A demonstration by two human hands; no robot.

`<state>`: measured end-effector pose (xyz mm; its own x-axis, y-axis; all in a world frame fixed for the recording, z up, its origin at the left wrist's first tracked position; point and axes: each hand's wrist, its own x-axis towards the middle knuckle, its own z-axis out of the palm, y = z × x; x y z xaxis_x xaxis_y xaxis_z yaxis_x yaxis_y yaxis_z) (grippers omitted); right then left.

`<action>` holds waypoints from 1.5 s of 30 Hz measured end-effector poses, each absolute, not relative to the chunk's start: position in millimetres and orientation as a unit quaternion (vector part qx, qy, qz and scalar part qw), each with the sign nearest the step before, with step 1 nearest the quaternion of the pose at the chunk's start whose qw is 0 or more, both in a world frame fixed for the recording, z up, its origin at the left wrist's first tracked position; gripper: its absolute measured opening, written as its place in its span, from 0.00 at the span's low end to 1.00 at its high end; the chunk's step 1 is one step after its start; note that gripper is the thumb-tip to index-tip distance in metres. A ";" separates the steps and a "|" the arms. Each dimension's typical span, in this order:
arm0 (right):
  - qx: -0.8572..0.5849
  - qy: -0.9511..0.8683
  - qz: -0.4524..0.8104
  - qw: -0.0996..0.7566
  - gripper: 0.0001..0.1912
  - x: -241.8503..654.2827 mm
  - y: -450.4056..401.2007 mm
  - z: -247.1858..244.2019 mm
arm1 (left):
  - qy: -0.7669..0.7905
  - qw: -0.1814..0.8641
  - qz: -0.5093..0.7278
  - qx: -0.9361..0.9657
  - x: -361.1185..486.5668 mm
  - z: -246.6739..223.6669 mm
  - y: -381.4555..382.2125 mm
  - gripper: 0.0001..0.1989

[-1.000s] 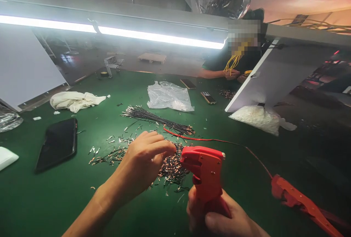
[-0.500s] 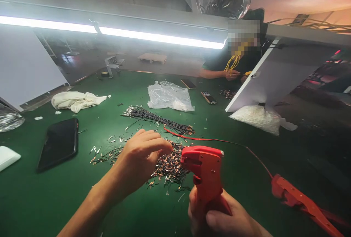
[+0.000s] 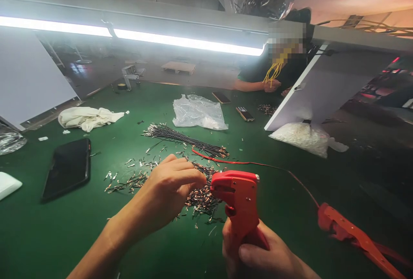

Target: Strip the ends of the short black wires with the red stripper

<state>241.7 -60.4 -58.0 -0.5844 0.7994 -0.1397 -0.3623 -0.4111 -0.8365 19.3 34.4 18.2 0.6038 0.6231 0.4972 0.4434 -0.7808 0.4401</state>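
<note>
My right hand (image 3: 258, 249) is wrapped round the handle of a red wire stripper (image 3: 240, 197), whose jaws point left. Just left of the jaws is my left hand (image 3: 176, 186), thumb and index finger pinched together; whatever lies between the fingertips is too small to make out. Beneath and behind both hands spreads a pile of short black wire pieces with copper ends (image 3: 203, 199). Beyond it lies a bundle of long black wires (image 3: 187, 139) with metal terminals at the left end. A thin red cord (image 3: 248, 164) runs to the right behind the stripper.
A second red tool (image 3: 351, 231) lies at right. On the green table (image 3: 129, 244) are a black phone (image 3: 67, 169), a white cloth (image 3: 90, 118), a clear plastic bag (image 3: 200, 113) and a filled bag (image 3: 303, 137). Across sits a person (image 3: 258, 76) holding yellow wires (image 3: 274, 72).
My left hand has shifted slightly right, closer to the stripper's jaws. The whole view has moved a little. The other person's hands have moved apart.
</note>
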 end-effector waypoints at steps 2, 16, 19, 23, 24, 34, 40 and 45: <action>-0.279 -0.385 0.802 0.362 0.17 241.1 -61.8 -59.9 | 0.302 0.140 0.328 0.884 18.8 18.5 34.3 0.10; -0.308 -0.414 0.774 0.367 0.22 233.9 -66.9 -62.5 | 0.323 0.208 0.327 0.863 17.3 14.9 34.7 0.08; -0.313 -0.413 0.772 0.368 0.22 235.1 -68.0 -65.0 | 0.322 0.222 0.326 0.861 16.5 17.0 34.2 0.06; -0.313 -0.423 0.759 0.384 0.21 232.3 -67.8 -67.0 | 0.332 0.261 0.288 0.860 14.5 16.0 34.7 0.07; -0.316 -0.412 0.761 0.389 0.21 231.3 -67.5 -66.6 | 0.334 0.269 0.275 0.861 14.3 14.4 35.6 0.07; -0.320 -0.218 0.836 0.389 0.17 233.7 -63.5 -61.3 | 0.373 0.249 0.179 0.875 16.8 -2.8 42.8 0.08; -0.213 -0.250 0.848 0.416 0.12 234.2 -63.0 -66.9 | 0.407 0.231 0.200 0.861 12.5 2.2 41.0 0.07; -0.199 -0.259 0.847 0.419 0.11 235.1 -64.4 -68.1 | 0.389 0.225 0.230 0.863 9.1 3.7 41.5 0.08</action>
